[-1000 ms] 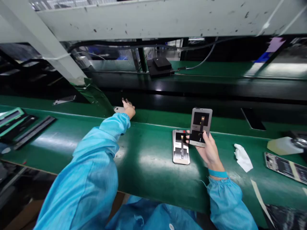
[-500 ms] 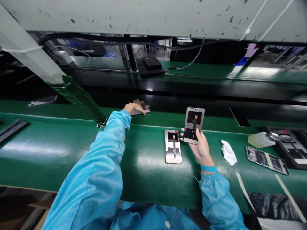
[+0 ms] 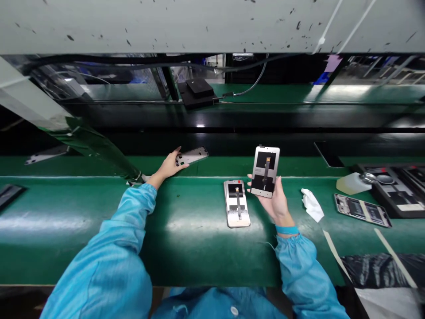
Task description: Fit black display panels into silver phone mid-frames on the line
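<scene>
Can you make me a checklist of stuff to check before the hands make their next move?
1. Right hand holding the silver panel: ok.
2. Left hand gripping the far panel: ok, at its left end.
3. Far panel lifted off the surface: cannot tell.
4. Phone stack lined up: not ok, a lower edge pokes out at the left.
5. White tissue away from both hands: ok.

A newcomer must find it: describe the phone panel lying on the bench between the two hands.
On the green bench, find the right hand holding one phone panel. Just left of that hand lies a small stack; its top panel bears a red mark, unlike the held one.
</scene>
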{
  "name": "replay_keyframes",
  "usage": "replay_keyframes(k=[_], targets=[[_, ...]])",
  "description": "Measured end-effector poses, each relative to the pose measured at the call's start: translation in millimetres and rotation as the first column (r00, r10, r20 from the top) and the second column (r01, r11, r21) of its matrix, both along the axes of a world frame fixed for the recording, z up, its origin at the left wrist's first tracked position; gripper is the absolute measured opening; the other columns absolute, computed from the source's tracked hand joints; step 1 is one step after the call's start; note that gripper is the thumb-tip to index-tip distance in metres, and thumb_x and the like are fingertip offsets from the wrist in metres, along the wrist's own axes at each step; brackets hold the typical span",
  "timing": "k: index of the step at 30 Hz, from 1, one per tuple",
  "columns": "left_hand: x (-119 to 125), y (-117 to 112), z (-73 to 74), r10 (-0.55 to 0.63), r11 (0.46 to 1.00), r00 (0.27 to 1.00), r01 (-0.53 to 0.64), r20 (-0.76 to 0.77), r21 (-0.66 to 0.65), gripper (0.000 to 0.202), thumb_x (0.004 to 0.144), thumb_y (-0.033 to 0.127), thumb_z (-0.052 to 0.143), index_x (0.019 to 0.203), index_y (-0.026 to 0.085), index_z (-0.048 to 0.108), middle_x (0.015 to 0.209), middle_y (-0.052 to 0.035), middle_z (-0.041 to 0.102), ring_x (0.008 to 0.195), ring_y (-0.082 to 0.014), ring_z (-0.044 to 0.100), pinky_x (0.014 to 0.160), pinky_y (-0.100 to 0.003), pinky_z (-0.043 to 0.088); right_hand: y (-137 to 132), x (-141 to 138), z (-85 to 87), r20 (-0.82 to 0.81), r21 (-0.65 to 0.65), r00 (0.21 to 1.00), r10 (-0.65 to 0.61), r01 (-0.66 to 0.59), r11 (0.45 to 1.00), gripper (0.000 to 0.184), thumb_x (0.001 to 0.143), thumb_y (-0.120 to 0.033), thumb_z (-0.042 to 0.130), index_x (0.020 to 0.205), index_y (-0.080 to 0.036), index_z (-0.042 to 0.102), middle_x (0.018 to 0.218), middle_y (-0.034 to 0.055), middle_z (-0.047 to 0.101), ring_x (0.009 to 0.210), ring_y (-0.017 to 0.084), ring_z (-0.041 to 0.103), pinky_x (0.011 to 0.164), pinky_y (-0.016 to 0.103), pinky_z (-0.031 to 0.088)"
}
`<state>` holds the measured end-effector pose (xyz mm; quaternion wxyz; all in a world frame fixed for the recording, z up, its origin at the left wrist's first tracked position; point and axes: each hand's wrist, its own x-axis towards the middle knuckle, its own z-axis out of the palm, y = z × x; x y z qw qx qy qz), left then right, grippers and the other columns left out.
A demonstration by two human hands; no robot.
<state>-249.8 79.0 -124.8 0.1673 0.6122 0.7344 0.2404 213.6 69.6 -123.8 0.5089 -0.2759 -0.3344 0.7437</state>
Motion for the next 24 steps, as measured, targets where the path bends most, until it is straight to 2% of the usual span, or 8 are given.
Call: replay_keyframes(k=[4, 8, 11, 14, 16, 18, 21, 24], targets=[[13.3, -3.6, 12.1, 0.056, 0.985, 0.994, -0.07, 0.089, 0.159, 0.113, 0.07, 0.074, 0.089, 0.154, 0.009, 0.05, 0.14, -0.024, 0.069, 0.14, -0.0463, 0.063, 0.124, -0.061, 0.048, 3.6, -1.0, -1.9, -0.001, -0.003, 1.0, -0.031, 0.031, 1.0, 0.066, 0.103, -0.081, 0.067, 0.135, -0.025, 0.082, 0.133, 0.0138, 0.086, 0.102, 0.029, 0.085, 0.091, 0.047, 0.072], [31.5, -8.5, 42.1, 0.062, 0.925, 0.975, -0.136, 0.212, 0.356, 0.114, 0.065, 0.082, 0.092, 0.147, 0.016, 0.048, 0.123, -0.0185, 0.072, 0.122, -0.0422, 0.071, 0.115, -0.063, 0.054, 5.0, -0.8, -1.6, -0.002, 0.0, 0.999, -0.048, 0.048, 0.999, 0.065, 0.101, -0.081, 0.07, 0.133, -0.025, 0.083, 0.13, 0.0133, 0.087, 0.1, 0.028, 0.085, 0.088, 0.044, 0.073], [57.8, -14.8, 65.2, -0.015, 0.864, 0.957, -0.133, 0.289, 0.486, 0.128, 0.061, 0.09, 0.091, 0.152, 0.017, 0.04, 0.12, -0.0158, 0.072, 0.117, -0.0384, 0.073, 0.108, -0.056, 0.059, 2.7, 1.2, -0.6, 0.0, 0.005, 0.999, -0.048, 0.048, 0.999, 0.066, 0.1, -0.082, 0.07, 0.134, -0.027, 0.083, 0.131, 0.0122, 0.087, 0.101, 0.027, 0.085, 0.087, 0.043, 0.072], [103.1, -28.2, 86.9, -0.169, 0.798, 0.902, -0.112, 0.398, 0.592, 0.129, 0.065, 0.097, 0.083, 0.159, 0.024, 0.034, 0.123, -0.0135, 0.072, 0.111, -0.034, 0.077, 0.098, -0.049, 0.064, 1.0, 3.8, 0.7, 0.01, 0.008, 0.998, -0.056, 0.056, 0.998, 0.067, 0.101, -0.082, 0.069, 0.137, -0.028, 0.082, 0.133, 0.0126, 0.086, 0.103, 0.028, 0.085, 0.088, 0.043, 0.072], [141.8, -44.2, 102.2, -0.462, 0.716, 0.61, -0.172, 0.644, 0.677, 0.114, 0.071, 0.084, 0.09, 0.158, 0.028, 0.042, 0.121, -0.0113, 0.073, 0.109, -0.0347, 0.08, 0.099, -0.053, 0.065, 0.7, 5.1, 1.6, 0.012, 0.01, 0.998, -0.062, 0.062, 0.998, 0.069, 0.101, -0.084, 0.066, 0.14, -0.028, 0.08, 0.135, 0.0129, 0.085, 0.104, 0.029, 0.085, 0.092, 0.047, 0.072], [179.6, -65.3, 117.4, -0.604, 0.747, 0.276, -0.128, 0.747, 0.652, 0.097, 0.078, 0.075, 0.091, 0.155, 0.031, 0.051, 0.12, -0.0084, 0.075, 0.105, -0.032, 0.082, 0.097, -0.053, 0.068, 0.5, 5.6, 2.1, 0.011, 0.016, 0.998, -0.064, 0.064, 0.998, 0.071, 0.102, -0.085, 0.063, 0.142, -0.029, 0.079, 0.136, 0.0135, 0.085, 0.106, 0.031, 0.085, 0.097, 0.053, 0.071], [218.6, -95.0, 134.8, -0.553, 0.831, -0.094, 0.008, 0.828, 0.556, 0.094, 0.084, 0.075, 0.09, 0.161, 0.038, 0.051, 0.119, -0.0074, 0.076, 0.096, -0.029, 0.083, 0.087, -0.05, 0.072, -0.2, 5.2, 2.3, 0.017, 0.027, 0.997, -0.071, 0.071, 0.997, 0.069, 0.104, -0.083, 0.061, 0.143, -0.028, 0.078, 0.137, 0.0146, 0.084, 0.107, 0.032, 0.084, 0.1, 0.055, 0.069], [232.1, -109.5, 139.7, -0.473, 0.815, -0.322, 0.194, 0.82, 0.546, 0.102, 0.082, 0.072, 0.094, 0.167, 0.043, 0.045, 0.114, -0.0085, 0.077, 0.09, -0.0316, 0.083, 0.075, -0.049, 0.073, -1.9, 3.6, 2.5, 0.028, 0.026, 0.997, -0.074, 0.073, 0.997, 0.065, 0.106, -0.076, 0.061, 0.143, -0.027, 0.078, 0.138, 0.0145, 0.083, 0.107, 0.031, 0.083, 0.096, 0.05, 0.07]])
